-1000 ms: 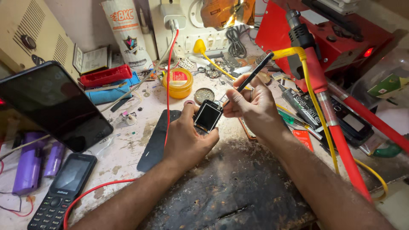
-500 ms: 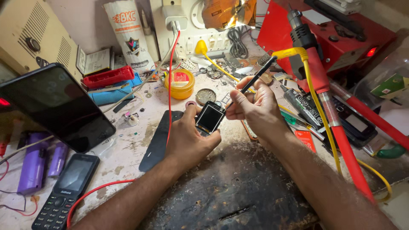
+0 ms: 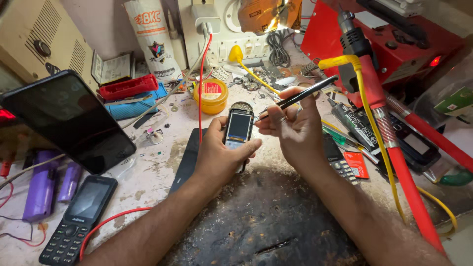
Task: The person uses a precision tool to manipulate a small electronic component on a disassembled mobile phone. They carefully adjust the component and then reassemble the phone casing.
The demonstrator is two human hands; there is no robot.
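left hand (image 3: 219,155) wrapped tight round small phone (image 3: 238,129) just in front of yellow tin (image 3: 211,96), tipped up to show its screen, right hand (image 3: 290,129) pinching black tool (image 3: 298,96) with tip by the phone's top edge.

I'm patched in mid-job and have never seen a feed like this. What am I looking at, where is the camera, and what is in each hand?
There is no machine here: a person works with two bare hands, filmed from a camera on their head looking down at a cluttered repair bench. The left hand holds a small keypad phone upright, its lit screen facing the camera. The right hand holds a thin black tool in its grip, tip near the phone's top edge. Around them lie a dark tablet propped at left, a black keypad phone lower left, purple battery cells, a yellow round tin, a red wire and a red-handled hot-air tool at right.
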